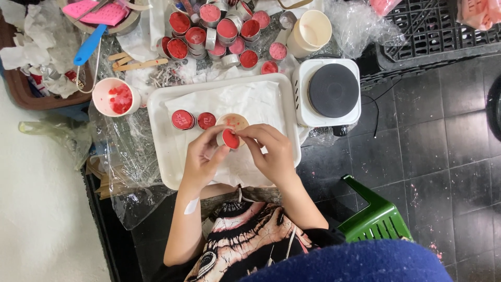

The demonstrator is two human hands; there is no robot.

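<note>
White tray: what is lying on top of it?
On the white tray lie a crumpled white cloth, two red-filled tins and a shallow dish. Both hands cover the cloth's lower part.

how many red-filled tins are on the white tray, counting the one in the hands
3: two tins lie side by side on the white tray, one left of the other, and a third tin sits between the left hand and right hand.

White hotplate (333, 91) R of tray, cream cup (311, 31) behind, green stool (377, 219) nr floor.
</note>
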